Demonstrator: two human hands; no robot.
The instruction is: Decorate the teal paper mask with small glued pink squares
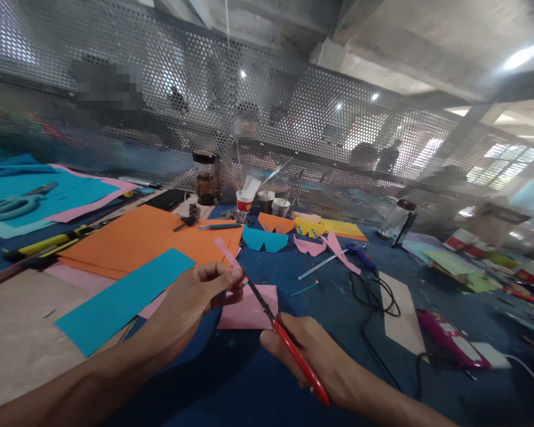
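My left hand (209,290) pinches a narrow strip of pink paper (226,251) between thumb and fingers. Red-handled scissors (293,353) are gripped in my right hand (314,350), their blades pointing up and left to the strip near my left fingertips. Whether the blades have paper between them is hard to tell. Under both hands, a pink paper rectangle (258,308) lies on the dark blue table (231,379). A long blue paper strip (127,299) lies beside my left wrist, overlapping stacked orange sheets (129,237).
Paper cutouts, including a blue one (265,239), stand ahead. A glue gun (362,256) with a looping cord lies to the right, near a magenta device (454,339). A dark-lidded jar (205,178) and paper cups (244,201) stand before the perforated metal screen (293,112). Grey-blue scissors (15,204) lie left.
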